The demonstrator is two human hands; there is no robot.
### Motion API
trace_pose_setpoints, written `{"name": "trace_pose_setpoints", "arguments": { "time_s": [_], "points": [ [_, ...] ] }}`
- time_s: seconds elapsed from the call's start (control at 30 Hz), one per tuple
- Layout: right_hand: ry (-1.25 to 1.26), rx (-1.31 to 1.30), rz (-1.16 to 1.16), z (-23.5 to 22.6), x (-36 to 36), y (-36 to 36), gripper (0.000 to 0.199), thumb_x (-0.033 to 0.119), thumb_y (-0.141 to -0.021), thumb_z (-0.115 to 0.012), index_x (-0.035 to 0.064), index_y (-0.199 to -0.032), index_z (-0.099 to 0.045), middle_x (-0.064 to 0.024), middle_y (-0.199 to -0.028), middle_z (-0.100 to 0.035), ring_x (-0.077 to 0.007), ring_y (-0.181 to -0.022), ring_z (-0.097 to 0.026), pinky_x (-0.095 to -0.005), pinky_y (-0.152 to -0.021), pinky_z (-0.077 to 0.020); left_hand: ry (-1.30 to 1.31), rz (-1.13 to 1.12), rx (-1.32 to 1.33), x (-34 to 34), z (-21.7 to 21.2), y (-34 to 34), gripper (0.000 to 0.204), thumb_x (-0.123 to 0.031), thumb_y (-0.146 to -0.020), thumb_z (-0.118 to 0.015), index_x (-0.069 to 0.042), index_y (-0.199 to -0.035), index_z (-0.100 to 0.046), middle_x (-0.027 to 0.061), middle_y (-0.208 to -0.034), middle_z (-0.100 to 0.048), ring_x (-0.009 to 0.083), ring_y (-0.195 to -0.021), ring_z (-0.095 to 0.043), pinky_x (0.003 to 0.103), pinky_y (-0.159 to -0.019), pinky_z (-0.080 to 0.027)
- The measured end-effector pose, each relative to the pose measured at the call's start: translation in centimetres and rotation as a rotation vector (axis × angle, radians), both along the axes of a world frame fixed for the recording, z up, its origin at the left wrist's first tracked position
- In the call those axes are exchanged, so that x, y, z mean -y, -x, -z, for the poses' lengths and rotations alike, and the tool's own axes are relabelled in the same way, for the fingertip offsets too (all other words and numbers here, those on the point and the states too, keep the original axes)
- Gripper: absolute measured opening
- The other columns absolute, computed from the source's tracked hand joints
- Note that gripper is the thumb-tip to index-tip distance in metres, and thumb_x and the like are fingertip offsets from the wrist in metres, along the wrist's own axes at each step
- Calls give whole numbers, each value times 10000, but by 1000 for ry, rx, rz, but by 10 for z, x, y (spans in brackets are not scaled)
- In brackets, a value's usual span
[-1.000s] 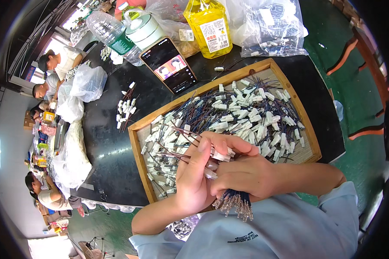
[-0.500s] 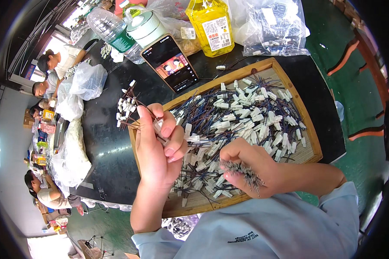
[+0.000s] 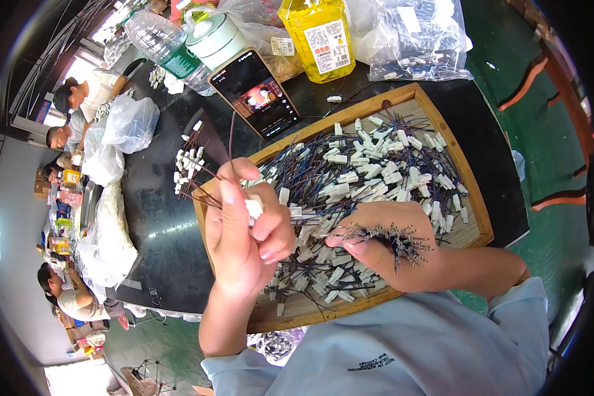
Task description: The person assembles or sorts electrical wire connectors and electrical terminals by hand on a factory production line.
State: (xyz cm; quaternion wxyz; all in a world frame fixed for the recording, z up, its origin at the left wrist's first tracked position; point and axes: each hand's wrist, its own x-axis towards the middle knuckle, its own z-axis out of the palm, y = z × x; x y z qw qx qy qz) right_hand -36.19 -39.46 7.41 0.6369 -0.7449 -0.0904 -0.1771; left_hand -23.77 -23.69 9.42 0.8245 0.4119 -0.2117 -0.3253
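My left hand (image 3: 244, 234) is raised over the tray's left side, its thumb and fingers closed on a white plastic connector (image 3: 254, 207). One thin brown wire sticks up from those fingers. Further brown wires run from behind the thumb to a cluster of white connectors (image 3: 189, 165) on the left. My right hand (image 3: 396, 221) is closed round a bundle of thin dark wires (image 3: 402, 245) with small metal ends, over the tray's near right part. A wire end shows at its thumb tip. Loose wired connectors (image 3: 376, 165) fill the wood-rimmed tray (image 3: 297, 323).
Behind the tray, a phone (image 3: 256, 92) leans against a pale green lidded container (image 3: 212, 41). Near it stand a clear plastic bottle (image 3: 162, 46), a yellow bottle (image 3: 317, 39) and a plastic bag (image 3: 419, 46). Several people sit at a table on the far left.
The right hand's bundle has tilted, and its metal ends now fan out to the right. My left fingers have turned the connector, and a brown wire now points up from them.
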Motion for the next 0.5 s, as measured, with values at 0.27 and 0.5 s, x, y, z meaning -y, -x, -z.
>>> {"name": "trace_pose_setpoints", "arguments": {
  "time_s": [0.27, 0.5],
  "points": [
    [-31, 20, -30, 4, 2, 6, 140, 34, -781, -628, 12, -917, -604, -84, -765, -621, -159, -617, -592, -258, -563, -454, -200, 9, 237, 4, 0, 17, 263, -298, -948, -493, -72, -960, -360, -27, -543, -324, 27, -407, -246, 171, -345, -187],
    [-33, 24, -17, 3, 3, 6, 160, 22, -737, -657, 16, -888, -602, -84, -756, -617, -188, -591, -583, -263, -546, -451, -118, 84, 302, -4, 3, 18, 213, -139, -921, -529, -9, -1004, -382, 41, -682, -492, 38, -507, -383, 180, -436, -311]
  ]
}}
